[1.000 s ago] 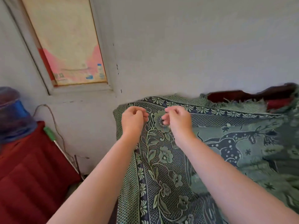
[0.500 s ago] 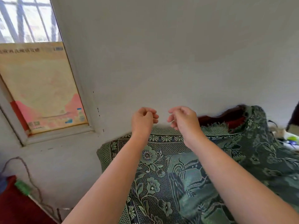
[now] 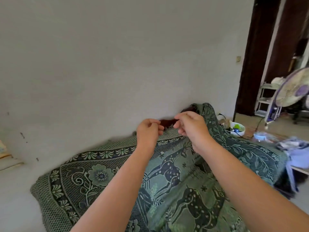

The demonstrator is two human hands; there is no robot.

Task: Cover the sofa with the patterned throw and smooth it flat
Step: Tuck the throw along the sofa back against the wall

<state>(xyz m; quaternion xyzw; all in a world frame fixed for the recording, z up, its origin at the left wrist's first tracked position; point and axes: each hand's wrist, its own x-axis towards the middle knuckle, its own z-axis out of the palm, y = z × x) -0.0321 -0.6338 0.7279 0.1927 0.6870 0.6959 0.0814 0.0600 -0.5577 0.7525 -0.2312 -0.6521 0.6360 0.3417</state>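
Note:
The green patterned throw (image 3: 100, 174), with flowers and spotted deer, lies over the sofa and climbs its back at the right. A strip of the dark red sofa back (image 3: 168, 122) shows uncovered against the wall. My left hand (image 3: 148, 131) and my right hand (image 3: 190, 128) hover close together above the throw's far edge, in front of that bare strip. The fingers of both are curled in, and I see no cloth between them. Folds and ridges run through the throw below my forearms.
The grey wall stands right behind the sofa. At the right are a dark door frame (image 3: 255, 56), a standing fan (image 3: 294, 87), a white shelf unit (image 3: 265, 97), a white bowl (image 3: 237, 128) of small items and pale blue cloth (image 3: 297, 154) beside the sofa's end.
My view has swung right, away from the window. Both hands have left the throw's left corner and travelled right along its far edge, now held in the air.

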